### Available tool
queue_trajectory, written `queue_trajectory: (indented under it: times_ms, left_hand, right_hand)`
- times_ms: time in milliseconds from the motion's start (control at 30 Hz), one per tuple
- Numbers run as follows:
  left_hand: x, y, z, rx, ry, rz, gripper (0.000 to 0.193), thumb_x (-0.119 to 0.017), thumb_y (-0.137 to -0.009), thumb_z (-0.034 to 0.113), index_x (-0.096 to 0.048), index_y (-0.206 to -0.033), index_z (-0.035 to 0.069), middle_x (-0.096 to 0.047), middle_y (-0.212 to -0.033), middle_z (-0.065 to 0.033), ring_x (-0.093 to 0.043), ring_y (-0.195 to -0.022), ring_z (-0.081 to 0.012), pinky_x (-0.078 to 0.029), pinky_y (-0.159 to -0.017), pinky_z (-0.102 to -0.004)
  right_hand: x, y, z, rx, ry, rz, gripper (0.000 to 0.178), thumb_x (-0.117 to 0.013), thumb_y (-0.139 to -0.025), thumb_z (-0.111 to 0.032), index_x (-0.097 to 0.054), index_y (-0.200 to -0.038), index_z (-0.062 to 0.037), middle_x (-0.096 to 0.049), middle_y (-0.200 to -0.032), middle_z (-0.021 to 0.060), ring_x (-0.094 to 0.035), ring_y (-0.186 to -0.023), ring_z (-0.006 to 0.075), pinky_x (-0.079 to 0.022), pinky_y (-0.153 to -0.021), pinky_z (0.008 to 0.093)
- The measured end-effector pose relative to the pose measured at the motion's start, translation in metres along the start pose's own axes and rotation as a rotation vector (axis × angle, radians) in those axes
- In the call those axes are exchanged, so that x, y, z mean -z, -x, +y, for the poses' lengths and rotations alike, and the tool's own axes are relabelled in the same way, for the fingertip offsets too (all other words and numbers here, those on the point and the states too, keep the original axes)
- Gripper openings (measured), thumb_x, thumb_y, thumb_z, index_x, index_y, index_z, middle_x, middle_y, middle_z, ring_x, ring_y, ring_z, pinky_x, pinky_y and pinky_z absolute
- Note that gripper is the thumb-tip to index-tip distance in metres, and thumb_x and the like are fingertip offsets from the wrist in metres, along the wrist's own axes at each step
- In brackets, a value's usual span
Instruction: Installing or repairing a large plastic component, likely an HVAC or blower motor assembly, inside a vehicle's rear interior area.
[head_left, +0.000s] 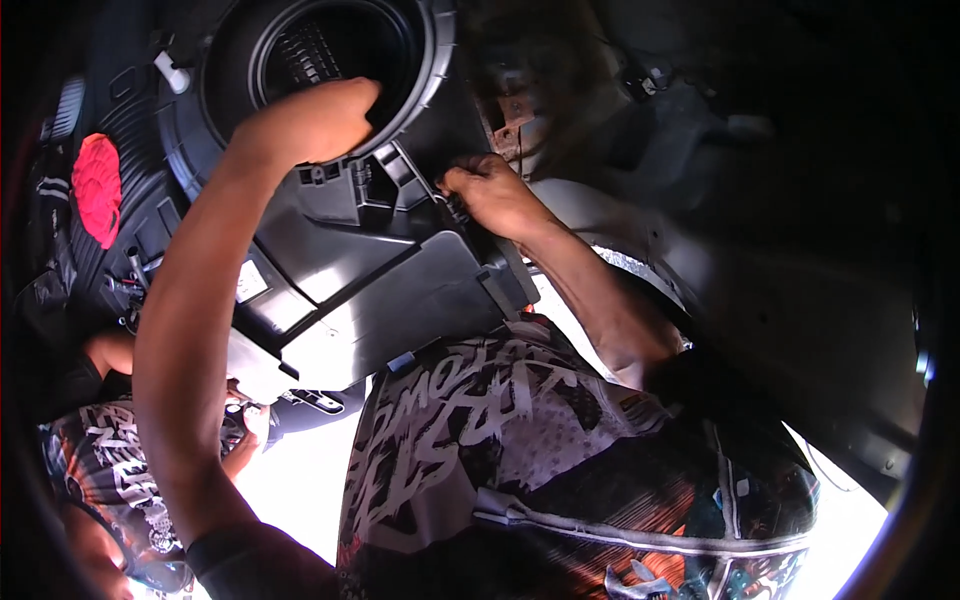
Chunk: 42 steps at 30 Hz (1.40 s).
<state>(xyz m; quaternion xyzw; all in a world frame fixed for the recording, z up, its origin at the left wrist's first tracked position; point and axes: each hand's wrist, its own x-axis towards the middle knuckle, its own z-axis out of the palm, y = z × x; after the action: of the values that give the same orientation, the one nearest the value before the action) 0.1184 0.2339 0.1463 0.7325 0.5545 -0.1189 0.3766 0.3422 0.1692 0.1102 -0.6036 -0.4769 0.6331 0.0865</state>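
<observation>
A large black plastic housing with ribs and brackets fills the upper middle. At its top is a round opening with a raised rim. My left hand is bent over into this opening at its near side, and its fingers are hidden behind the back of the hand. To the right, my right hand is closed at the housing's right edge, fingertips pinched beside a small dark fitting or wire. What lies between those fingertips is too small to make out.
Dark vehicle panelling lies to the right, with a rusty bracket near my right hand. A red cloth-like item is at the left. Another person in a printed shirt is at lower left, one hand below the housing.
</observation>
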Motion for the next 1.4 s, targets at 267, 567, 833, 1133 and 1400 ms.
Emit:
queue_trajectory:
  times_ms: [267, 567, 833, 1133, 1400]
  left_hand:
    - [0.001, 0.005, -0.009, 0.04, -0.07, 0.003, 0.045, -0.049, -0.089, 0.009, -0.053, -0.134, 0.006, -0.059, -0.131, -0.0198, -0.056, -0.122, -0.0346, -0.045, -0.102, -0.0402]
    - [0.025, 0.0, -0.019, 0.037, -0.023, -0.217, 0.027, -0.06, -0.081, 0.005, -0.066, -0.106, -0.002, -0.067, -0.08, -0.008, -0.059, -0.072, -0.0144, -0.045, -0.07, -0.0302]
    - [0.023, 0.002, -0.022, 0.04, 0.006, -0.279, 0.033, -0.059, -0.085, 0.001, -0.063, -0.117, -0.001, -0.072, -0.1, -0.0109, -0.066, -0.092, -0.0182, -0.048, -0.083, -0.0291]
    - [0.016, 0.023, -0.009, 0.083, 0.095, -0.123, 0.042, -0.056, -0.086, 0.003, -0.057, -0.128, 0.002, -0.068, -0.117, -0.017, -0.064, -0.11, -0.0266, -0.048, -0.092, -0.0338]
    - [0.013, 0.028, 0.004, 0.119, 0.095, -0.038, 0.04, -0.064, -0.086, 0.003, -0.059, -0.125, 0.002, -0.07, -0.112, -0.0167, -0.066, -0.103, -0.0235, -0.05, -0.088, -0.0336]
  right_hand:
    - [0.008, -0.039, -0.011, 0.206, -0.085, -0.165, 0.029, -0.062, -0.087, -0.027, -0.07, -0.096, -0.0008, -0.073, -0.095, 0.007, -0.066, -0.087, 0.0158, -0.047, -0.081, 0.0302]
    - [-0.013, -0.078, 0.003, 0.131, -0.741, -0.722, 0.028, -0.055, -0.097, -0.015, -0.063, -0.116, 0.0045, -0.07, -0.104, 0.0154, -0.069, -0.095, 0.0212, -0.053, -0.084, 0.0262]
    - [-0.02, -0.072, -0.001, 0.317, -0.441, -0.701, 0.029, -0.065, -0.089, -0.028, -0.07, -0.107, -0.0055, -0.072, -0.094, 0.006, -0.065, -0.088, 0.0119, -0.047, -0.078, 0.0235]
    - [-0.029, -0.047, -0.008, 0.244, -0.409, -0.566, 0.038, -0.067, -0.072, -0.005, -0.066, -0.111, -0.0027, -0.067, -0.1, 0.0052, -0.062, -0.098, 0.0146, -0.044, -0.094, 0.0285]
    - [-0.028, -0.052, -0.002, 0.231, -0.498, -0.58, 0.038, -0.07, -0.071, -0.005, -0.067, -0.109, -0.0036, -0.066, -0.102, 0.0032, -0.059, -0.098, 0.012, -0.043, -0.092, 0.0263]
